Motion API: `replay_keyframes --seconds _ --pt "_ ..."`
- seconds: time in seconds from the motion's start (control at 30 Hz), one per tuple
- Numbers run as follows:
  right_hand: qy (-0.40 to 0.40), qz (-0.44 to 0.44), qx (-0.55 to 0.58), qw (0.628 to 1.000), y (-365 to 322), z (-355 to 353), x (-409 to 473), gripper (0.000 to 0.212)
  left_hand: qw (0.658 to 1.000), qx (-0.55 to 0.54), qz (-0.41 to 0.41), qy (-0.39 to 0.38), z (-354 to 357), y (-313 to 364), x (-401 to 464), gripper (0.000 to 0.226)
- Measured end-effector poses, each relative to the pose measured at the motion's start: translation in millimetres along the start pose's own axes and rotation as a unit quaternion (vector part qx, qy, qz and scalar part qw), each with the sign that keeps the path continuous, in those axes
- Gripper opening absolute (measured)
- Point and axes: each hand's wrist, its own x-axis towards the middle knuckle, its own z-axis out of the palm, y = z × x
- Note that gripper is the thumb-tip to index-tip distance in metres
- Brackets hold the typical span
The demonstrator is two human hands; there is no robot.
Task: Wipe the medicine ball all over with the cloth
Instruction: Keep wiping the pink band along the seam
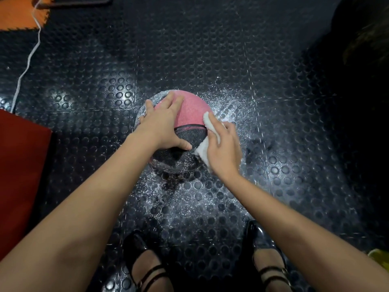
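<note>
A pink and black medicine ball [190, 111] dusted with white powder sits on the studded black floor in the middle of the head view. My left hand [163, 123] lies spread flat over its top left, fingers straight, thumb on the black panel. My right hand [223, 147] presses a white cloth [203, 150] against the ball's right side. The cloth shows above and below the palm; the fingers over it look fairly straight.
White powder is scattered on the black rubber floor [231, 197] around the ball. A red mat [21, 165] lies at the left, an orange mat [19, 15] and a white cord [31, 53] at the top left. My two black shoes [145, 262] stand at the bottom.
</note>
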Motion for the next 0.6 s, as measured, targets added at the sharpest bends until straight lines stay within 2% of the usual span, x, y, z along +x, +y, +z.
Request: replay_keyframes --seconds 0.2,0.27,0.37,0.4,0.47,0.53,0.6 --pt "-0.037 0.168 0.117 0.978 8 -6 14 0.039 1.0 0.009 -0.002 0.001 1 5 -2 0.13" --pt "-0.027 0.156 0.111 0.981 6 -5 11 0.039 1.0 0.024 0.0 0.003 2 10 -2 0.13" --pt "-0.008 0.049 0.024 0.998 0 -4 3 0.041 1.0 0.015 -0.003 0.001 1 10 -2 0.129" --pt "-0.008 0.038 0.021 0.999 3 -3 3 0.041 1.0 0.01 -0.005 0.001 1 8 -3 0.129" --pt "-0.028 0.116 0.089 0.989 9 -4 7 0.039 1.0 0.004 -0.004 0.001 2 5 -4 0.13" --pt "-0.072 0.229 0.184 0.953 15 -7 14 0.039 1.0 0.006 0.002 0.007 3 4 -5 0.13" --pt "-0.09 0.269 0.21 0.936 19 -8 16 0.039 1.0 0.0 0.008 0.012 3 5 -4 0.13"
